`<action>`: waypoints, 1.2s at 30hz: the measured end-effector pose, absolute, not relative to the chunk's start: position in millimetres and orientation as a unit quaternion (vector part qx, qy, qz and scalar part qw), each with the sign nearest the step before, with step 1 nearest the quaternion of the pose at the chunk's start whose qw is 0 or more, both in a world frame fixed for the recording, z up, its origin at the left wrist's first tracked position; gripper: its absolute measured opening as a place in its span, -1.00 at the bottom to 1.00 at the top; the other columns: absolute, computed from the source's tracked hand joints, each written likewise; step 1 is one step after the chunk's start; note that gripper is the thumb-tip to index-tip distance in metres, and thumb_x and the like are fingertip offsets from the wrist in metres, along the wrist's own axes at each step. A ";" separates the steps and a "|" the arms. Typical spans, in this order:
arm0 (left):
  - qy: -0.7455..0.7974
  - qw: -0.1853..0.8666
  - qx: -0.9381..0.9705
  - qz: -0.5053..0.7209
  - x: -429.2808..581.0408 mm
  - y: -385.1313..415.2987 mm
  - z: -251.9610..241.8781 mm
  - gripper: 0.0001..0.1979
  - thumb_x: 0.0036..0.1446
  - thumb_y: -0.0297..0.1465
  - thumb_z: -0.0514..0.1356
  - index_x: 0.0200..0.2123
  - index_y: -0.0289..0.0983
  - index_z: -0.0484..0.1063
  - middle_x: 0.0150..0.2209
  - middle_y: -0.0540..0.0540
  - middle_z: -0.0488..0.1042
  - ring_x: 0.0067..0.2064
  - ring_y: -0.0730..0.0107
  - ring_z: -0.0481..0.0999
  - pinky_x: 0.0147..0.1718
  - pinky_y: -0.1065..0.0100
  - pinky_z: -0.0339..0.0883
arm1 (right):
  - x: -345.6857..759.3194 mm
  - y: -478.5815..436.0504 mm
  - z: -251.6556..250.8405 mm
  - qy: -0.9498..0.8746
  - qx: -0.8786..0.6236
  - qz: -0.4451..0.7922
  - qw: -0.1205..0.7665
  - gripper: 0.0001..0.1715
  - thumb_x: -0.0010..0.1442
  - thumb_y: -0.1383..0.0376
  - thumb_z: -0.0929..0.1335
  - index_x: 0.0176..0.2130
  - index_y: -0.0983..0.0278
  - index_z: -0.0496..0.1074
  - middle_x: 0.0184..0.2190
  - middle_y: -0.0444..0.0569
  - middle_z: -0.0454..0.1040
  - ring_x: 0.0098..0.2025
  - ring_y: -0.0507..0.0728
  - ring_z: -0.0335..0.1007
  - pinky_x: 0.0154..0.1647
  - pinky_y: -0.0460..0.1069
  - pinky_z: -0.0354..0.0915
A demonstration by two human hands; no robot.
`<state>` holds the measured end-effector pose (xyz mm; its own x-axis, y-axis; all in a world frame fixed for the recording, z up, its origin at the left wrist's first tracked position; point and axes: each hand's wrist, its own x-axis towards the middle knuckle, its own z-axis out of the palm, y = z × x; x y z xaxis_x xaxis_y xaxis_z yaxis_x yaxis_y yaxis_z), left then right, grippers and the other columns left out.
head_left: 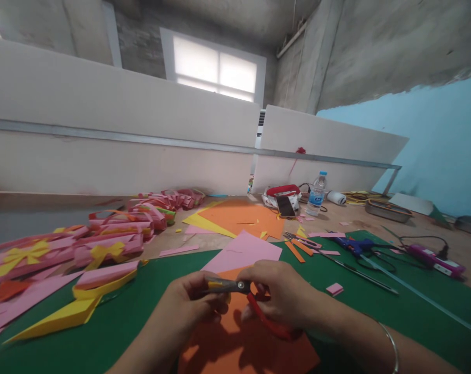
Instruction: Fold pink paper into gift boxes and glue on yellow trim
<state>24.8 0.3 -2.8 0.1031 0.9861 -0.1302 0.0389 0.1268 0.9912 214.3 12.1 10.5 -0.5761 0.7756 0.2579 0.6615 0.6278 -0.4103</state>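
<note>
My right hand (284, 293) is closed round the red handles of a pair of scissors (241, 285). The dark blades point left, their tips reaching between the fingers of my left hand (191, 301). That hand is closed in a pinch around the blade end. A small yellow-orange patch shows along the blades; whether it is paper or part of the scissors I cannot tell. Both hands are above an orange paper sheet (251, 345), with a pink sheet (241, 252) just beyond it. What my left fingertips grip is hidden.
A green cutting mat (149, 291) covers the near table. Pink paper pieces with yellow bows (108, 252) are heaped left, beside a folded yellow strip (64, 317). To the right lie a pen (366, 278), a blue glue gun (352, 245) and a purple power strip (436, 261). A bottle (316, 195) stands behind.
</note>
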 end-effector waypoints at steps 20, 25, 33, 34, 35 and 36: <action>0.479 0.574 0.507 0.428 24.0 2.5 -7.0 -0.84 -0.39 -0.54 0.12 -0.61 -0.30 0.45 -0.67 0.04 0.42 -0.60 0.53 0.32 -0.59 0.48 0.15 | 209.0 10.7 8.8 -0.869 -0.439 0.112 0.197 -0.54 -0.11 -0.07 0.43 -0.33 0.21 0.49 -0.55 -0.18 0.40 -0.54 -0.03 0.18 -0.54 -0.15 -0.04; 0.484 0.573 0.509 0.423 23.6 2.3 -5.3 -0.85 -0.40 -0.53 0.11 -0.63 -0.28 0.43 -0.66 0.04 0.42 -0.58 0.50 0.34 -0.57 0.46 0.18 | 210.2 10.5 7.8 -0.868 -0.438 0.099 0.212 -0.57 -0.12 -0.05 0.44 -0.36 0.19 0.50 -0.60 -0.20 0.39 -0.56 -0.03 0.17 -0.54 -0.15 -0.06; 0.483 0.586 0.496 0.422 26.7 0.6 -5.3 -0.95 -0.31 -0.46 0.21 -0.62 -0.29 0.42 -0.67 0.04 0.41 -0.62 0.53 0.30 -0.59 0.45 0.16 | 209.9 10.1 6.5 -0.865 -0.440 0.097 0.221 -0.58 -0.14 -0.06 0.44 -0.41 0.21 0.51 -0.63 -0.19 0.40 -0.57 -0.03 0.17 -0.55 -0.15 -0.06; 0.484 0.588 0.492 0.422 26.9 0.5 -6.9 -0.93 -0.30 -0.43 0.24 -0.60 -0.29 0.43 -0.67 0.04 0.41 -0.63 0.53 0.30 -0.60 0.45 0.15 | 210.9 11.9 8.3 -0.863 -0.443 0.105 0.220 -0.58 -0.11 -0.06 0.43 -0.41 0.22 0.51 -0.62 -0.19 0.41 -0.56 -0.03 0.18 -0.55 -0.15 -0.06; 0.484 0.593 0.486 0.421 27.0 0.5 -8.6 -0.90 -0.28 -0.41 0.27 -0.59 -0.30 0.42 -0.67 0.03 0.41 -0.64 0.55 0.30 -0.61 0.47 0.14 | 213.0 15.2 10.5 -0.859 -0.449 0.114 0.219 -0.58 -0.07 -0.05 0.41 -0.40 0.24 0.50 -0.61 -0.18 0.41 -0.55 -0.03 0.18 -0.56 -0.15 -0.05; 0.482 0.601 0.479 0.421 26.7 0.6 -10.2 -0.87 -0.27 -0.38 0.29 -0.59 -0.31 0.41 -0.67 0.03 0.41 -0.64 0.56 0.29 -0.62 0.49 0.12 | 216.3 20.3 12.9 -0.852 -0.462 0.116 0.216 -0.59 -0.02 -0.03 0.39 -0.37 0.25 0.50 -0.59 -0.17 0.42 -0.54 -0.03 0.20 -0.56 -0.15 -0.04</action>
